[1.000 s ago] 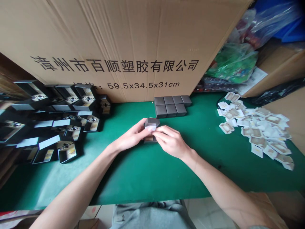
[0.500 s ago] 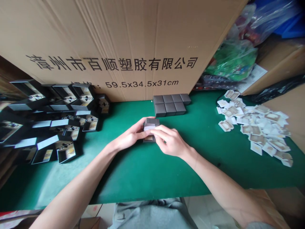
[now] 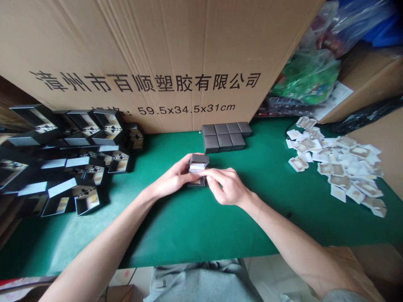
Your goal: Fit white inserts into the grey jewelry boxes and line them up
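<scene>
Over the middle of the green table, a small dark hinged box (image 3: 199, 159) stands with its lid raised. My left hand (image 3: 171, 178) is closed around its left side, thumb across the front. A white insert (image 3: 197, 167) shows inside the lid. My right hand (image 3: 228, 184) has its index finger stretched onto the insert, with the thumb below and the other fingers curled. Whether the right fingers pinch anything is hard to see. Just behind the hands, several shut dark boxes (image 3: 223, 136) lie in neat rows.
Open dark boxes (image 3: 88, 197) are stacked at the left of the green table (image 3: 189, 235). White inserts (image 3: 340, 163) lie in a loose heap at the right. A large cardboard carton (image 3: 151, 37) stands along the back, with plastic bags (image 3: 308, 75) beside it.
My right index finger has straightened and shifted slightly on the insert, and the thumb has dropped away from it. More of the white insert shows. The left hand keeps its hold.
</scene>
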Tool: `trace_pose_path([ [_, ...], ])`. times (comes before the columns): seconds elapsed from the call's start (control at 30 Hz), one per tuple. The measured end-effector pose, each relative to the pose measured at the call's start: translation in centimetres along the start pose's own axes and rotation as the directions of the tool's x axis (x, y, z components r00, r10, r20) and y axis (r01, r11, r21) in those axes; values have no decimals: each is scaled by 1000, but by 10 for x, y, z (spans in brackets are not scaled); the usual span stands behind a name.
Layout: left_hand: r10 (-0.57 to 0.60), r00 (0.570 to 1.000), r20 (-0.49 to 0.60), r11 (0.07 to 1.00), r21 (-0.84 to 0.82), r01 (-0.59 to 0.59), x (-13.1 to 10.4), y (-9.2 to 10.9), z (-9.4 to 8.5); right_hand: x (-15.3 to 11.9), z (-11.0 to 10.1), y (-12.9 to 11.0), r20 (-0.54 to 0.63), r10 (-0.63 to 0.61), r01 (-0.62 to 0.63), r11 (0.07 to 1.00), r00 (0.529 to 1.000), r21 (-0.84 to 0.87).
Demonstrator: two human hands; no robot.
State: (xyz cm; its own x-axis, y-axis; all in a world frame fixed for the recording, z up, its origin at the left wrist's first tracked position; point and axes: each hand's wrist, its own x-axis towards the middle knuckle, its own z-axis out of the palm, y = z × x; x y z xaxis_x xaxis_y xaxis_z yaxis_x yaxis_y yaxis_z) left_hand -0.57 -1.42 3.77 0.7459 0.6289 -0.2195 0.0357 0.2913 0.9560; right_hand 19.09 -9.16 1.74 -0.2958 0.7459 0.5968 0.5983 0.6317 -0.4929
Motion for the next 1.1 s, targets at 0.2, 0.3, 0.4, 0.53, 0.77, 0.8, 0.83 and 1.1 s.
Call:
trace_pose_path([
  [0.2, 8, 1000, -9, 1000, 16, -8, 0, -1, 1, 0, -1, -1, 16, 9, -10, 1000, 1000, 13],
  [0.3, 26, 1000, -12, 998, 50, -26, 0, -2, 1, 0, -1, -1, 17, 12, -12, 1000, 1000, 12],
  [0.4, 24, 1000, -13, 997, 74, -23, 0, -2, 2, 0, 0, -1, 8, 11, -11, 1000, 1000, 26],
  [0.53, 23, 1000, -22, 993, 113, -20, 0, -2, 2, -1, 1, -1, -14, 12, -12, 999, 1000, 39],
  [0.77, 72, 997, -42, 977, 206, -61, 0, -1, 1, 0, 2, -2, -16, 18, -17, 999, 1000, 44],
  [0.8, 76, 996, -46, 974, 217, -64, 0, -1, 1, 0, 3, -1, -16, 21, -20, 999, 1000, 46],
  [0.83, 77, 996, -48, 973, 223, -65, 0, 0, 2, -1, 3, -1, -15, 23, -23, 999, 1000, 48],
  [1.1, 37, 998, -56, 984, 177, -26, 1, 3, 7, -1, 3, -3, -19, 26, -25, 998, 999, 54],
])
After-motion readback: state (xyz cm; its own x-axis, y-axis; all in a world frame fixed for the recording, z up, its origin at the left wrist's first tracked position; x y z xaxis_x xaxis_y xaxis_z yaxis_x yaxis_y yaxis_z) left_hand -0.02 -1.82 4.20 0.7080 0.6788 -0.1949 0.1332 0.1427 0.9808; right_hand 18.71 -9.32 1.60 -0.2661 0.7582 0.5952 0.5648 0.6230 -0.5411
